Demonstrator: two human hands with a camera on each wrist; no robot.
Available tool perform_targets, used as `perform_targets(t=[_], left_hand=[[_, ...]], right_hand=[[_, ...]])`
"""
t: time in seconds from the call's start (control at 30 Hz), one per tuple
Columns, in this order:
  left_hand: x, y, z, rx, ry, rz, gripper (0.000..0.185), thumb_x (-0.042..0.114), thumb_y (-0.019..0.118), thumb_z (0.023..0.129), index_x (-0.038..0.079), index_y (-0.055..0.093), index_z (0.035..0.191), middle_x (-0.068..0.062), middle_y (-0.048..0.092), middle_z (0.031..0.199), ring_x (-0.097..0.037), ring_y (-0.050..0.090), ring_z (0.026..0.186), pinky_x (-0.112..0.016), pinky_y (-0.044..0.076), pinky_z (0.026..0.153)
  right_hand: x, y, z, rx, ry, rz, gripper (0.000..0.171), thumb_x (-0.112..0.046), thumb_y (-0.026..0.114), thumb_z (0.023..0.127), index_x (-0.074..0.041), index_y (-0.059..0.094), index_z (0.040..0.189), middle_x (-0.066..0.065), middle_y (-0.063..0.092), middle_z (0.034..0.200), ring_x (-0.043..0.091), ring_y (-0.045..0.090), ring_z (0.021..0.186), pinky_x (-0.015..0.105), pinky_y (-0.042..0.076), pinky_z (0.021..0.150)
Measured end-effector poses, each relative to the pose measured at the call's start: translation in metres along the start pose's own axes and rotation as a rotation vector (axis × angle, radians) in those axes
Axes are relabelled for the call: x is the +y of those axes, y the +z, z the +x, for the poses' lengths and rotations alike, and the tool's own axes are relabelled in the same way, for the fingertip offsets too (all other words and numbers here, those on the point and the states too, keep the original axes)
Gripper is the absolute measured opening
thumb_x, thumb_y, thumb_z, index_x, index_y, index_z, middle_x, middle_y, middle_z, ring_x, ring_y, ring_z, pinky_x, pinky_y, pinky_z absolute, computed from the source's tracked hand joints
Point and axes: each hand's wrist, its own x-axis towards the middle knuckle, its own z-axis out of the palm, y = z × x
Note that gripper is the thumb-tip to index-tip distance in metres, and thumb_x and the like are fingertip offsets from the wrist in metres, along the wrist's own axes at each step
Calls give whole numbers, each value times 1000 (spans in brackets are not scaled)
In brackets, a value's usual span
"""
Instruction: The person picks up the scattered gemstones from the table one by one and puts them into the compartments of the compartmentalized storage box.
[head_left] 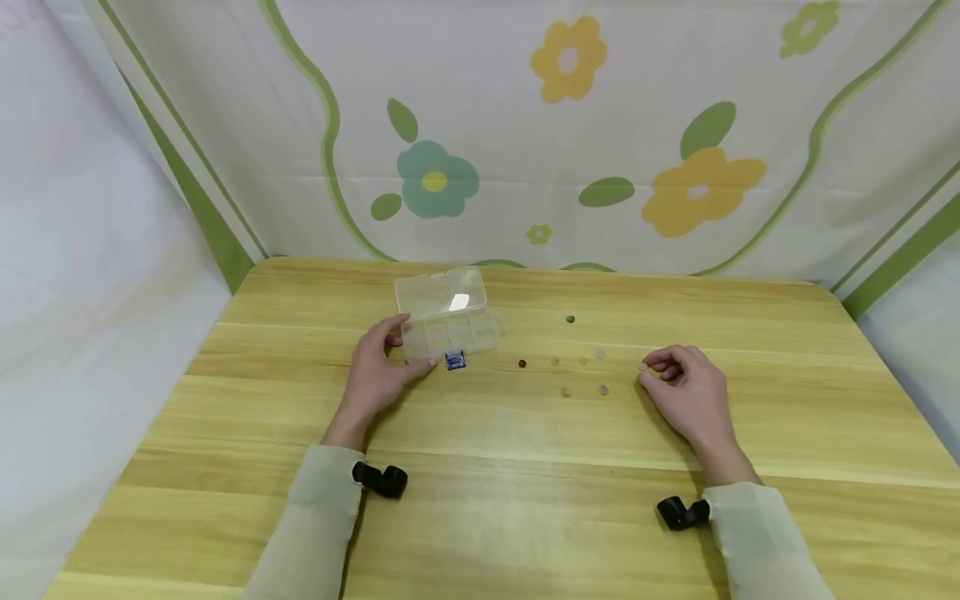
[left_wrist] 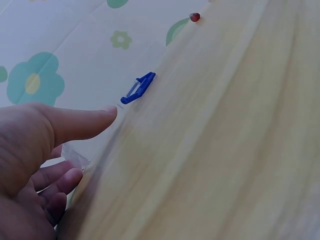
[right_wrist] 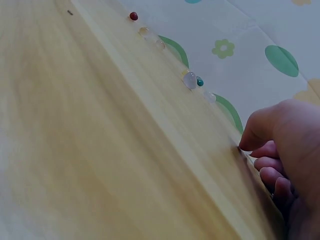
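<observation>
A clear plastic compartment box (head_left: 452, 332) lies on the table with its lid (head_left: 427, 293) raised at the back. The blue latch (head_left: 455, 361) is at its front edge. My left hand (head_left: 380, 371) holds the box's left end, thumb along the front and fingers toward the back corner. To the right, my right hand (head_left: 692, 392) pinches a small pale bead (head_left: 643, 367) between thumb and forefinger; the right wrist view hides it. Between the hands lie a dark red bead (head_left: 522, 363), a green bead (head_left: 571, 319) and several clear or pale beads (head_left: 603, 389).
The light wooden table (head_left: 480, 500) reaches back to a hanging flowered cloth (head_left: 510, 167). Pale fabric hangs at both sides. A black wrist camera (head_left: 382, 480) is strapped to the left sleeve, another wrist camera (head_left: 681, 513) to the right.
</observation>
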Motion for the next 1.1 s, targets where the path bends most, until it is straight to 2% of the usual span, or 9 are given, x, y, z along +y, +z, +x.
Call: perform_targets(t=[0.33,0.47,0.63,0.83,1.1], left_hand=[[3,-1,0,22,-50,-22,85,11,94,81,11,54,156,-18,58,147,-37,53,135,-54,45,120],[5,-3,0,26,-62,-26,85,10,95,80,11,55,155,-18,59,145,-36,58,125,-49,52,110],[4,-3,0,28,-59,-33,85,8,95,80,11,55,155,-17,59,140,-31,63,107,-38,56,95],[0,-5,2,18,-51,-56,83,9,95,79,12,57,153,-16,60,138,-30,64,106,-35,55,94],[-2,-7,3,4,-53,-83,82,13,96,80,13,58,152,-16,60,138,-30,65,107,-33,55,93]], right_hand=[[2,2,-2,9,-17,4,12,-19,71,98,-11,77,105,7,67,101,10,57,84,11,45,70],[1,2,-2,10,-20,11,13,-20,71,99,-11,77,105,6,67,101,10,56,83,11,44,70],[1,2,-2,7,-25,11,16,-25,73,99,-11,77,106,6,67,101,10,56,84,13,44,72],[2,3,-2,-1,-12,-2,22,-33,74,101,-12,77,106,6,68,103,9,56,84,15,43,73],[2,2,-1,0,-24,-1,21,-32,73,103,-11,77,106,7,67,103,12,55,85,14,43,72]])
